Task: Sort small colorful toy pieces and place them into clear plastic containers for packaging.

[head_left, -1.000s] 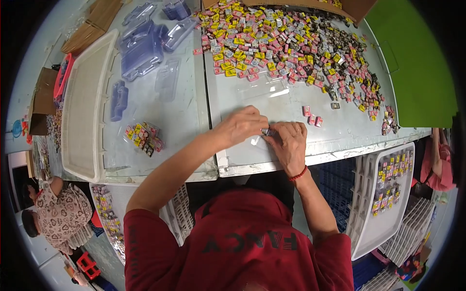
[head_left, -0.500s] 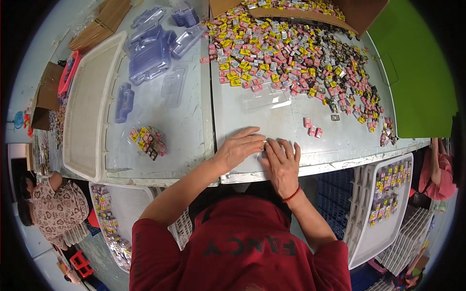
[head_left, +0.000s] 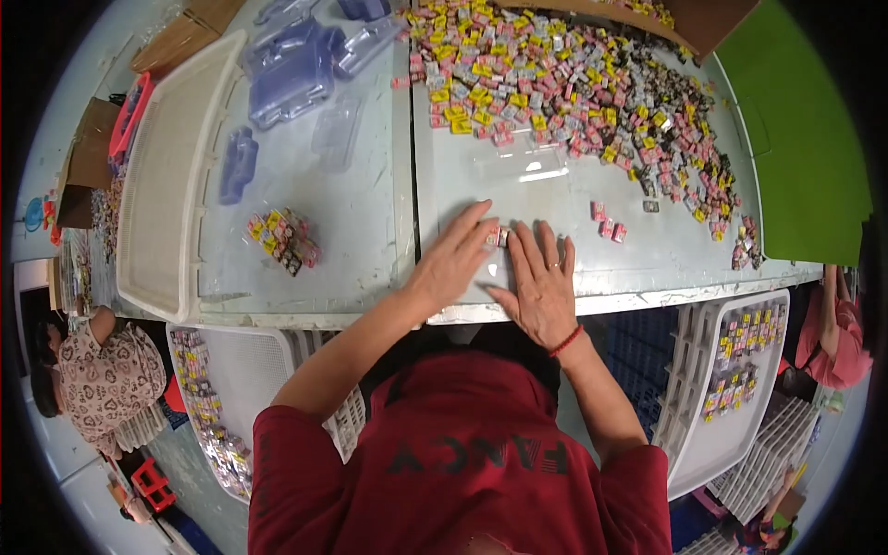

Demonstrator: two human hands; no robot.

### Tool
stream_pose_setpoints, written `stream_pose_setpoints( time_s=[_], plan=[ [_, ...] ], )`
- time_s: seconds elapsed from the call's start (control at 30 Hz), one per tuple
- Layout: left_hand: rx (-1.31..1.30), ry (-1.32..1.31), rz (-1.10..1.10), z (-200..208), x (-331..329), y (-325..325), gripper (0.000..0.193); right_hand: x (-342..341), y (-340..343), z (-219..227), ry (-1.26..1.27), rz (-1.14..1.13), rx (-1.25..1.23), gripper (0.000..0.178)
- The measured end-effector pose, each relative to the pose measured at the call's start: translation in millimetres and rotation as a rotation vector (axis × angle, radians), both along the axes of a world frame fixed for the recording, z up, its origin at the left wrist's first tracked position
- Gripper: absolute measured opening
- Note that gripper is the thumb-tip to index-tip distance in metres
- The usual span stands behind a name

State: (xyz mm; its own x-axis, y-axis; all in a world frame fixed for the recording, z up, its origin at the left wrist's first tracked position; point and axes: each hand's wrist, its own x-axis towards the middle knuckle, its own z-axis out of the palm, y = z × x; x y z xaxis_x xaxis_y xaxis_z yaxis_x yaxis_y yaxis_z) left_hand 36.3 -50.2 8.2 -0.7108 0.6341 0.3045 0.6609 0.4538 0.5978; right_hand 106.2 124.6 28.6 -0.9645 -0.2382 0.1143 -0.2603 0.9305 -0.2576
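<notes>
A few small pink and dark boxes [head_left: 500, 237] sit on the table between my hands, near its front edge. My left hand [head_left: 446, 261] lies to their left with fingers stretched out, the fingertips at the boxes' side. On the other side my right hand [head_left: 544, 291] rests palm down, fingers spread, index finger beside the boxes. Ahead of my hands is a clear plastic tray [head_left: 523, 165]. Some loose pink boxes [head_left: 608, 228] lie to the right. A large heap of pink, yellow and black little boxes [head_left: 564, 92] covers the far part of the table.
At left stand a filled clear pack [head_left: 282, 242], bluish plastic trays [head_left: 294, 79] and a white crate [head_left: 139, 194]. An open carton [head_left: 712, 26] borders the heap. Crates with packs [head_left: 731, 398] stand below the table edge. Co-workers [head_left: 116, 379] are at both sides.
My hands have drawn apart and my fingers have straightened, so the small boxes between them now show. The whole view has shifted slightly, with the table appearing higher.
</notes>
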Motion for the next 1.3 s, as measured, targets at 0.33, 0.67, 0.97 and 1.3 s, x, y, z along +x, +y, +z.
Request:
stream_pose_setpoints(
  time_s=[0.33,0.67,0.97,1.3],
  plan=[
    [0.207,0.020,0.139,-3,-8,-9,0.018,4,0,-5,0.015,-0.013,-0.044,0.071],
    [0.202,0.119,0.117,0,-8,-14,0.013,3,0,-1,0.026,-0.008,-0.052,0.072],
    [0.149,0.036,0.314,28,-91,-10,0.008,-94,6,27,0.327,-0.057,-0.273,0.019],
    [-0.072,0.418,0.248,0,-136,14,0.005,-207,-14,-1,0.271,-0.018,0.183,0.018]
  ],
)
